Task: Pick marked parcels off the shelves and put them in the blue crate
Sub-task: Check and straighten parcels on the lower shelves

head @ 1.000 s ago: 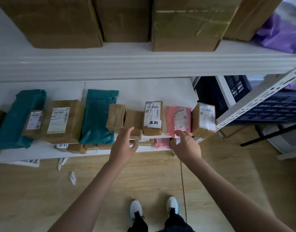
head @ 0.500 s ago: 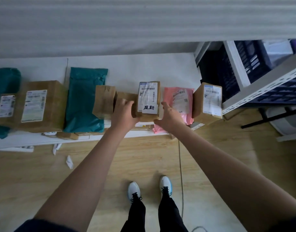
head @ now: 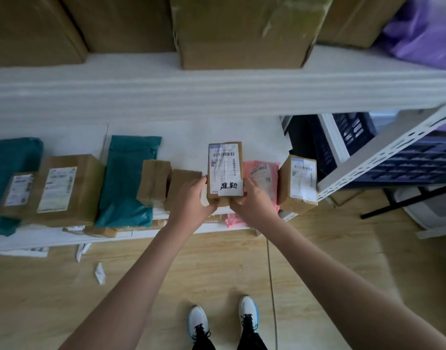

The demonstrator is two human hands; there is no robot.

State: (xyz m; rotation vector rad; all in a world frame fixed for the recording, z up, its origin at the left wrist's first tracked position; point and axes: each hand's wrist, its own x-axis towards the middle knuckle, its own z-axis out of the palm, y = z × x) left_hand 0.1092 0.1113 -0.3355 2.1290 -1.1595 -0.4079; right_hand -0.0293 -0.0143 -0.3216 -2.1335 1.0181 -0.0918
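While both hands close on it, the marked parcel [head: 225, 170] stands just past centre toward 12 o'clock, a small brown box with a printed label and a white slip of handwritten characters at its near end. The left hand [head: 191, 198] grips its left side with curled fingers, and the right hand [head: 252, 199] clamps the right side, thumb on the near edge.

Neighbours crowd it. At its 9 o'clock, two plain brown boxes [head: 155, 184] sit just beside the left hand's knuckles. At its 3 o'clock, a pink mailer [head: 263, 173] lies partly under the right hand, and beyond that a labelled carton [head: 299, 183] stands tilted at the shelf's corner. Further toward 9 o'clock lie a teal mailer [head: 128, 180] and a larger labelled box [head: 65, 189]. The blue crate [head: 348, 137] sits at 2 o'clock, behind the white slotted upright [head: 383, 152] (that post lies between parcel and crate). Big cartons [head: 242, 29] fill the upper shelf at 12 o'clock, and a purple bag [head: 424, 31] is at 1 o'clock.

Half a second ago the hands only flanked the parcel in its row; now it has risen above its neighbours, its far end reaching further up the white shelf [head: 65, 132], and both grips have tightened.
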